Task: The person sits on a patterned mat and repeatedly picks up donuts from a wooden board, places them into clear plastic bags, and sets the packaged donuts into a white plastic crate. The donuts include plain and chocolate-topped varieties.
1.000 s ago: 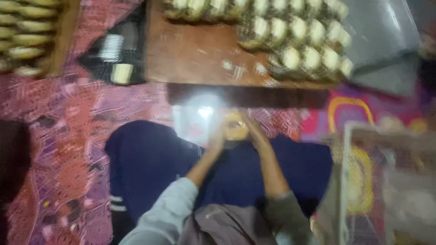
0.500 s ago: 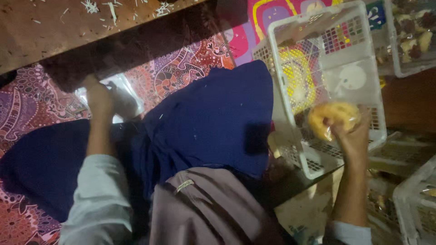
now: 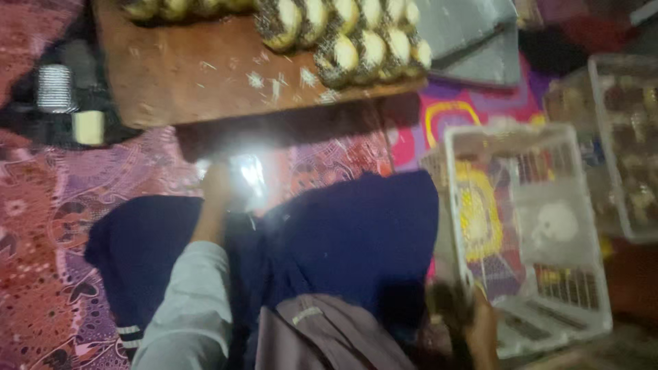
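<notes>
My left hand (image 3: pixel 216 190) reaches forward over my dark blue lap and rests on a shiny pile of clear plastic bags (image 3: pixel 248 175) on the mat; glare hides its fingers. My right hand (image 3: pixel 471 322) is low at the bottom edge, blurred, beside the near left corner of a white plastic basket (image 3: pixel 458 205). I cannot see whether it holds anything. A pale round wrapped item (image 3: pixel 555 226) lies inside the basket. Rows of round sprinkled buns (image 3: pixel 356 42) sit on a wooden board (image 3: pixel 205 79) ahead of me.
A second white basket (image 3: pixel 620 226) with dark items stands at the far right. A grey tray (image 3: pixel 473 34) lies beyond the board. A black object with small pale things on it (image 3: pixel 68 103) lies at the left on the red patterned mat (image 3: pixel 41 226).
The view swung back left to the board. My right hand, which held a yellow bun over the basket, has drawn back to its near corner. My left hand stays on the bags.
</notes>
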